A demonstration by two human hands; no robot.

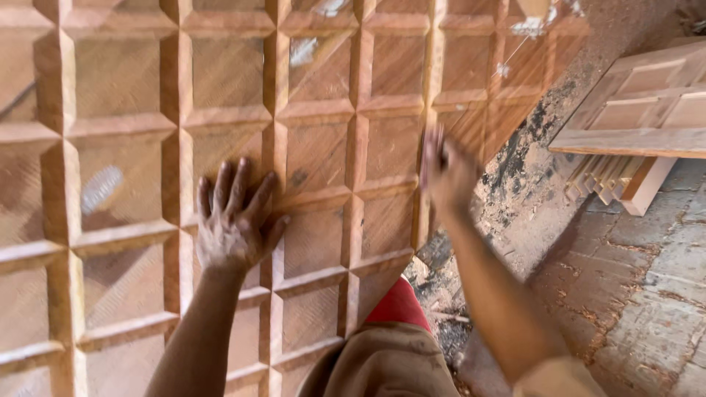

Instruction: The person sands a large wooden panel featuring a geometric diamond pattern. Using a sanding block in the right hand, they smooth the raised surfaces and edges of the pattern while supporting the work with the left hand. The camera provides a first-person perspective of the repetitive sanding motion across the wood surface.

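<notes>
A large wooden door panel (pixel 118 125) with a grid of raised bars and sunken squares fills most of the view. My left hand (pixel 234 220) lies flat on it, fingers spread, pressing on a raised bar near the middle. My right hand (pixel 447 173) is blurred at the panel's right edge, fingers curled around something small that I cannot make out. My knee in brown cloth (pixel 382 364) and a red patch (pixel 398 303) show below the panel.
Another panelled wooden door (pixel 647 110) rests on short wood strips (pixel 614 180) at the upper right. The stone floor (pixel 632 294) is covered in sawdust and wood shavings, thick beside the panel's right edge.
</notes>
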